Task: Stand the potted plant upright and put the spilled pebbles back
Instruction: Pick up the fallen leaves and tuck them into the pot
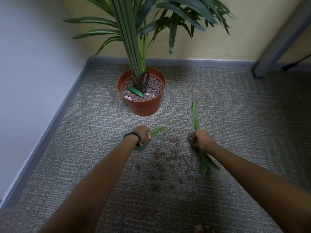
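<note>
The potted plant stands upright in its orange pot (pixel 146 106) near the room's corner, with brown pebbles and one loose green leaf on top of the filling. Several brown pebbles (pixel 175 158) lie scattered on the grey carpet in front of the pot, between my arms. My left hand (pixel 143 135), with a black band at the wrist, is closed on a green leaf (pixel 158 131) lying left of the pebbles. My right hand (pixel 201 140) is curled at the pebbles' right edge with a few pebbles under its fingers. A long green leaf (pixel 195 116) passes under that hand.
The white wall with grey skirting (pixel 50 125) runs along the left, and the yellow wall is behind the pot. A grey table leg (pixel 276 47) and a black cable (pixel 292 64) are at the back right. A toe (pixel 202 229) shows at the bottom edge.
</note>
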